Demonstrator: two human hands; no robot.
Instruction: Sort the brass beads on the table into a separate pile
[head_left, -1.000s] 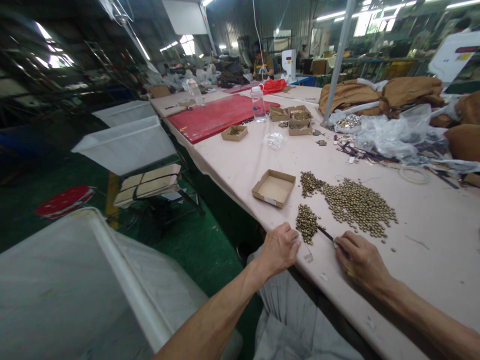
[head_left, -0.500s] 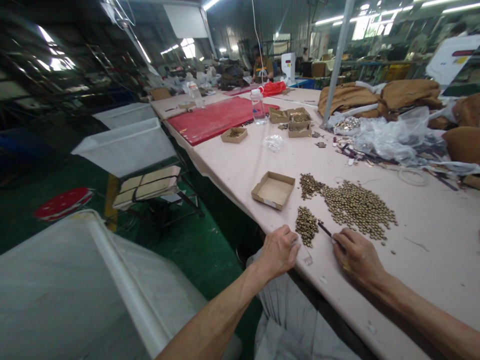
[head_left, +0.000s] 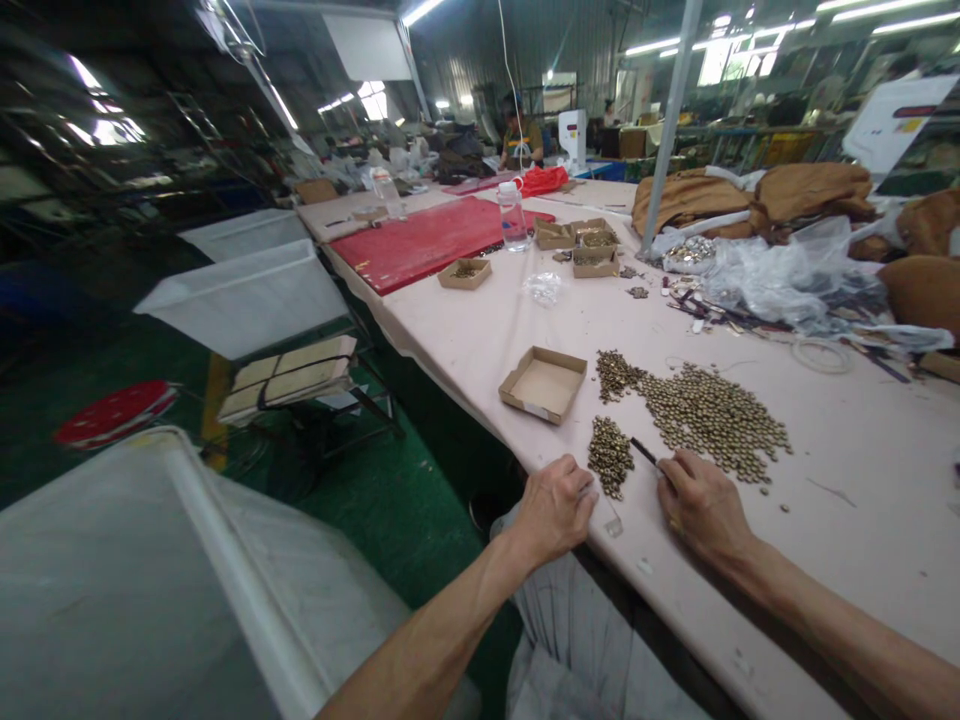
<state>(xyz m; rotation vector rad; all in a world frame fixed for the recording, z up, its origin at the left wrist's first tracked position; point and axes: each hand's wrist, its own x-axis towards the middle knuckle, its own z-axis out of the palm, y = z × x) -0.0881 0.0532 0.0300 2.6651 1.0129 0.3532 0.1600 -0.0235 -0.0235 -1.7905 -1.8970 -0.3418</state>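
My left hand (head_left: 556, 505) rests curled at the near edge of the pale table (head_left: 487, 330), its fingers closed beside a small heap of brass studs (head_left: 610, 456). What it pinches is hidden. My right hand (head_left: 700, 502) is closed on a thin dark tool (head_left: 643, 451) whose tip points at that small heap. A much larger spread of brass studs (head_left: 712, 412) lies just beyond my right hand. An open cardboard tray (head_left: 544, 383) stands to the left of the studs.
Farther along the table are a red mat (head_left: 427, 240), a water bottle (head_left: 513, 214), small boxes of parts (head_left: 592, 248), crumpled clear plastic (head_left: 780, 275) and brown garments (head_left: 750, 195). White bins (head_left: 247, 290) and a red stool (head_left: 112, 412) stand on the green floor. A person sits far back.
My right hand with the tool has crept slightly toward the small heap. My left hand stays at the table edge. The view has shifted a little.
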